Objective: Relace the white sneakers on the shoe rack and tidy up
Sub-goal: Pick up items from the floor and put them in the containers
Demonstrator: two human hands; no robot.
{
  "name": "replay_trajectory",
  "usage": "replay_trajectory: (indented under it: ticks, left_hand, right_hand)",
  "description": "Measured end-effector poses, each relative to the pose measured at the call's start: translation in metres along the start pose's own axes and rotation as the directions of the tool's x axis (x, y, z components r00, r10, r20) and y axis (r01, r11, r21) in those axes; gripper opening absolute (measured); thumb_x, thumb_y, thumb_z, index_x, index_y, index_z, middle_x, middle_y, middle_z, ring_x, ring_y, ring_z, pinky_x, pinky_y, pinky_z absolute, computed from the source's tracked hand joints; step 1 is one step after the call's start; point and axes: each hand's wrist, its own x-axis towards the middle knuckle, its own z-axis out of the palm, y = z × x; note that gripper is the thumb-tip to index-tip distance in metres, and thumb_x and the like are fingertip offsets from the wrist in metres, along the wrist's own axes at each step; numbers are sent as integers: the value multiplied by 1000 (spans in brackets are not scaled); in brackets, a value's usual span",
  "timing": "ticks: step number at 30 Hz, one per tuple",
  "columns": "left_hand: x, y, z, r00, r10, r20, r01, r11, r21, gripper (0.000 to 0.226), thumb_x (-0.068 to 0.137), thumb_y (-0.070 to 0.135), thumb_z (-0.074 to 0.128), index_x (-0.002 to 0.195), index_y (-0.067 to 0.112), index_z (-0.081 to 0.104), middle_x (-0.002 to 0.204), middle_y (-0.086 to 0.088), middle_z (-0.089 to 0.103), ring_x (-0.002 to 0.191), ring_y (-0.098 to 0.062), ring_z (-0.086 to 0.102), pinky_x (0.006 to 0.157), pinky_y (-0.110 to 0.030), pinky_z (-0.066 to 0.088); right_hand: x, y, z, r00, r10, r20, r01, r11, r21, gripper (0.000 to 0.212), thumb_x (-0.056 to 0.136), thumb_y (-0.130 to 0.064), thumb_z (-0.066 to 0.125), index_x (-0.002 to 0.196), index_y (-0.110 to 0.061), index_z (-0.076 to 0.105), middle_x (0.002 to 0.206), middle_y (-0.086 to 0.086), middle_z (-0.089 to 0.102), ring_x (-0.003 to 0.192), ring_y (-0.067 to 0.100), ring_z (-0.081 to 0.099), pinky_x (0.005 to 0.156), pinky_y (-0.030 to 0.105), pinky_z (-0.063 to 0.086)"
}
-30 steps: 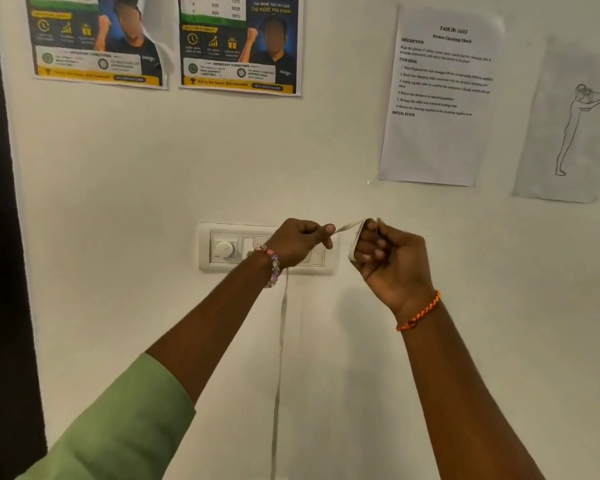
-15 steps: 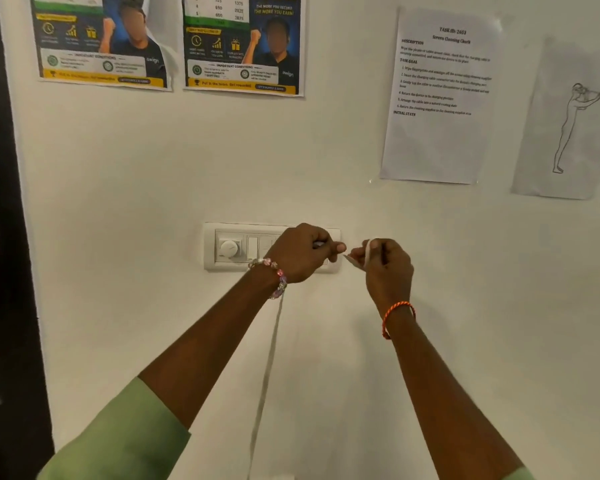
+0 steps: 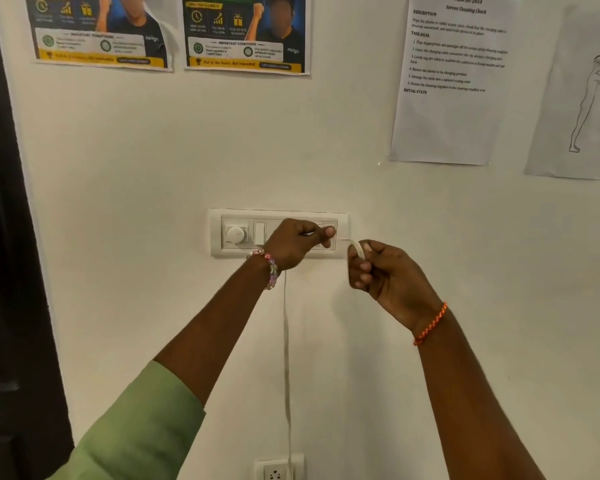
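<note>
White shoelace (image 3: 286,341) held between left hand (image 3: 297,242) and right hand (image 3: 385,271).

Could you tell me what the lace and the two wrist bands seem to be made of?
Lace: flat white woven fabric, probably; it hangs limp. Left bracelet: glossy translucent beads, glass or plastic. Right band: orange braided thread, matte.

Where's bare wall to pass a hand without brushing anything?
Bare wall: the band between the posters and the switch plate, and right of the right hand, below the task sheet. Crowded: at the plate, where the left hand and right hand hold the lace, which hangs toward the socket.
</note>
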Motion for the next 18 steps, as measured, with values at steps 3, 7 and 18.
replay_trajectory:
  ticks: [3,7,18]
  left_hand:
    - [-13,-7,14,991,-113,68,119,989,-93,36,93,40,54,69,14,63,50,8,37,44,-8,28,44,-19,26]
    - [-27,-13,26,964,-162,212,178,982,-56,38,96,42,48,70,17,59,54,3,32,46,-9,25,43,-17,24]
    - [-26,1,7,986,-1,167,-60,932,357,32,96,33,52,80,12,69,62,3,56,59,-3,52,61,-15,37]
  right_hand:
    - [4,-2,7,994,-59,-87,88,915,393,42,98,-3,32,77,-2,68,67,3,59,56,9,56,55,21,51]
    - [23,-3,7,927,-66,-368,276,785,555,25,99,-1,36,89,5,59,81,14,68,68,18,70,64,26,58]
    - [39,50,0,695,-256,-672,197,967,-164,16,98,-2,42,95,1,58,84,10,68,80,21,70,80,32,58]
